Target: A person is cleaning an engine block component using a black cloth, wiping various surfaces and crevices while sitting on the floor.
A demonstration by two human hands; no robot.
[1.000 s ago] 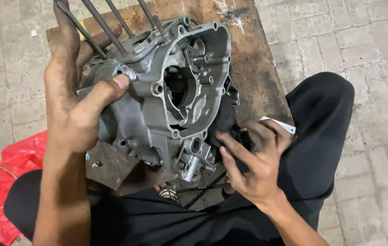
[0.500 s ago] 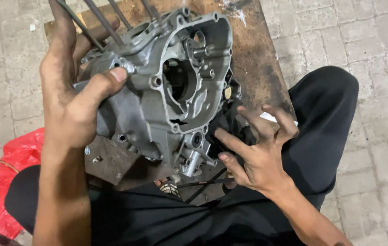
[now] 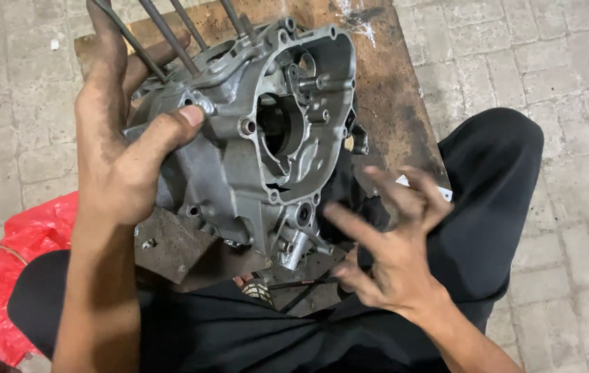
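Left hand [image 3: 118, 166] clamps the engine case [image 3: 267, 138], thumb on its near flange, case upright on the wooden board [image 3: 391, 90]; right hand [image 3: 384, 249], fingers spread and empty, hovers just beside the case's lower edge

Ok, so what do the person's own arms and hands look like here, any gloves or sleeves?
Both are bare: no gloves, sleeves, watch or rings show. The left hand is smeared with dark grease across its back and fingers, the forearm smudged too. The right hand is motion-blurred, grime showing on its fingers. Below them, black trousers.
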